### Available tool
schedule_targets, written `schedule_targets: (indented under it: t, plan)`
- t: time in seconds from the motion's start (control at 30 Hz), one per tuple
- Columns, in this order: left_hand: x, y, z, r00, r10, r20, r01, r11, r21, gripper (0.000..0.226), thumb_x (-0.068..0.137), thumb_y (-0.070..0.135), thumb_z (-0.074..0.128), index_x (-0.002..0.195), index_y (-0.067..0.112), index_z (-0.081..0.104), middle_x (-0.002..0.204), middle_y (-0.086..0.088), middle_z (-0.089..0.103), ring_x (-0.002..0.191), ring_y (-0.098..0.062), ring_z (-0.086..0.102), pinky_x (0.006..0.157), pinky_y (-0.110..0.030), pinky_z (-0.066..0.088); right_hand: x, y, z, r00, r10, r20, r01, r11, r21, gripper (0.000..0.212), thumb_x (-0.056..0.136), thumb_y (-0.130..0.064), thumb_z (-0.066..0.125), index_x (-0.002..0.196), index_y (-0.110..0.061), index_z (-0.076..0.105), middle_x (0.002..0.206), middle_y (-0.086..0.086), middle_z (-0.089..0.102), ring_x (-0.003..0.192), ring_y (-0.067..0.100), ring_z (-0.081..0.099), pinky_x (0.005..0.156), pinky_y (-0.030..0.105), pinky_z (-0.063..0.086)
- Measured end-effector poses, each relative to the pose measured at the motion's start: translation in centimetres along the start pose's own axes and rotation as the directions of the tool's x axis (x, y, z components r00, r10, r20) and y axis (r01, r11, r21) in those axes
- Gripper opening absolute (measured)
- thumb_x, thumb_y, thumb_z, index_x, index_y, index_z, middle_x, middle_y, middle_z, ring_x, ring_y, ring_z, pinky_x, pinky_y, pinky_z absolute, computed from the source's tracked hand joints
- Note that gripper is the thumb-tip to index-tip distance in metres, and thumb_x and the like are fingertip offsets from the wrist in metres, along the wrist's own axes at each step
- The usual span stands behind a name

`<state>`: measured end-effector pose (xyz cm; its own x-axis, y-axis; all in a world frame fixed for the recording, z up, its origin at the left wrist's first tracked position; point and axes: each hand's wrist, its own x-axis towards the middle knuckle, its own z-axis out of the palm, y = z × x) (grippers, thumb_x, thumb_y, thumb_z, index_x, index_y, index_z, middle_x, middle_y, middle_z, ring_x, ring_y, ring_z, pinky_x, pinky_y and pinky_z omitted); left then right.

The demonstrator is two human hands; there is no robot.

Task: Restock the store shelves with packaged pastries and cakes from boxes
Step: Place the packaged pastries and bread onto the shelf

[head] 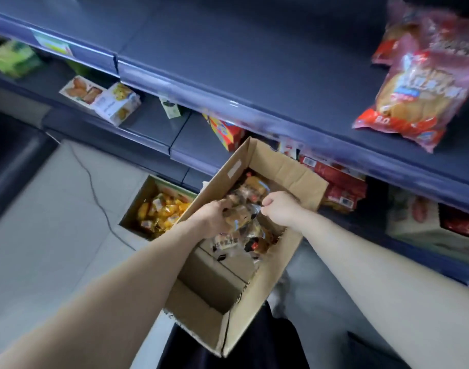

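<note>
Dark shelves (241, 57) stand half bare above the cardboard box (274, 162), inside which the left hand (213, 218) curls round pastry packets (252, 186) and the right hand (282, 206) pinches another. Light, squashable stuff (slippery film, likely); best lifted by sealed edges.
</note>
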<state>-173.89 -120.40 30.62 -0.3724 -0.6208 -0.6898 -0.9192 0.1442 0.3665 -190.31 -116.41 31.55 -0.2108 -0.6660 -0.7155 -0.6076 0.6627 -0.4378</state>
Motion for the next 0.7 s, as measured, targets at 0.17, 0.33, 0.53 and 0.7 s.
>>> schedule_targets:
  t: [0.17,0.33,0.53,0.7]
  plan:
    - [1.8,-1.5,3.3,1.0,0.001,-0.03,0.0,0.999,0.033,0.064,0.09,0.012,0.056,0.146,0.02,0.027,0.131,-0.011,0.053,0.117,-0.028,0.054,0.097,-0.032,0.043,2.8,1.8,3.6,0.986,0.132,0.103,-0.105,0.968,-0.228,0.038,0.095,0.0,0.035,0.13,0.005,0.048,0.133,0.019,0.051,0.122,0.032,0.051,0.1,0.031,0.044]
    - [1.5,-2.0,1.7,0.98,0.051,-0.194,-0.08,0.987,-0.142,0.046,0.091,0.005,0.047,0.134,0.021,0.048,0.121,-0.004,0.062,0.11,-0.025,0.059,0.096,-0.032,0.048,4.6,2.7,5.4,0.965,0.152,0.214,-0.077,0.942,-0.326,0.055,0.086,-0.006,0.064,0.137,0.0,0.043,0.133,0.016,0.053,0.122,0.03,0.052,0.098,0.029,0.043]
    - [0.0,-3.3,-1.8,0.994,0.026,-0.108,-0.077,0.866,-0.495,0.039,0.091,0.004,0.05,0.126,0.02,0.055,0.112,-0.003,0.066,0.1,-0.02,0.065,0.087,-0.036,0.056,5.6,2.4,6.9,0.995,0.072,0.067,-0.038,0.907,-0.418,0.029,0.096,-0.011,0.043,0.12,-0.005,0.059,0.125,0.008,0.059,0.115,0.027,0.057,0.075,0.027,0.047]
    - [-3.2,-2.1,-5.0,0.999,0.018,-0.045,-0.048,0.547,-0.835,0.024,0.09,-0.004,0.052,0.105,0.015,0.05,0.118,-0.022,0.063,0.11,-0.035,0.062,0.094,-0.046,0.052,2.6,0.5,2.5,0.988,-0.023,-0.155,-0.015,0.97,-0.241,0.024,0.092,-0.022,0.055,0.108,-0.007,0.064,0.113,0.015,0.065,0.104,0.031,0.061,0.079,0.028,0.045]
